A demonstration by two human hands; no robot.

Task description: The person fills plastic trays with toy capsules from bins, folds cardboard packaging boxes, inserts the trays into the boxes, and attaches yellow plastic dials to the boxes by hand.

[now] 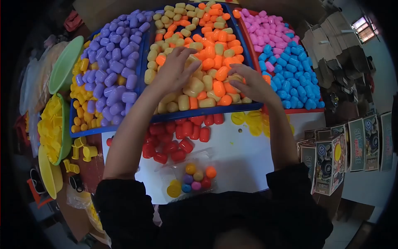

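1. Moderate, soft light; a small, bright, barred window (365,28) glares at upper right.
2. Small highlights dot the glossy, rounded orange plastic capsules (219,88).
3. Soft shadow greys the flat white work surface (244,143).
4. Fisheye bending towards the edges; corners black.

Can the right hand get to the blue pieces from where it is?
Probably yes. The right hand is near the right edge of the big blue tray, and the blue pieces lie uncovered in the red tray next door.
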